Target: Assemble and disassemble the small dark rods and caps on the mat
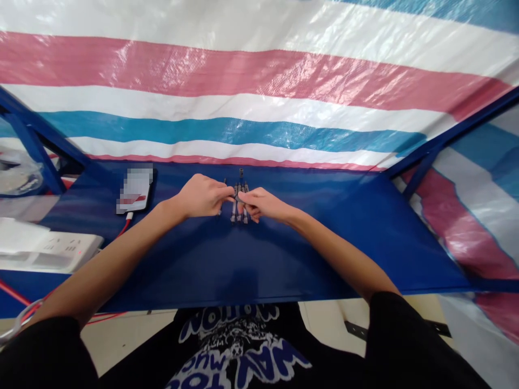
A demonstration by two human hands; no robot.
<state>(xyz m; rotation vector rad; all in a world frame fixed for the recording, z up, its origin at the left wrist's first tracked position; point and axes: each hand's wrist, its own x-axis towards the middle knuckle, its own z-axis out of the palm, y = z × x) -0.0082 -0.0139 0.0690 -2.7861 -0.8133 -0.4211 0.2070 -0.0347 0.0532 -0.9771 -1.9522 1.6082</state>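
Observation:
Several slim dark metal pieces [239,218] lie side by side on the blue shelf, pointing away from me; their exact kind is too small to tell. Over them my left hand [206,195] is closed, thumb and index finger pinched near the middle of the row. From the other side my right hand [259,204] also pinches, its fingertips almost meeting the left ones. A small dark piece seems to sit between the fingertips, mostly covered. Beyond the hands, one piece's end [241,172] sticks out farther than the others.
A phone [138,189] with a red charging cable [125,227] lies to the left. Nearer on that side is a white power strip [68,251]. Striped plastic sheeting [251,75] hangs behind, and blue metal struts [450,132] slope along the sides.

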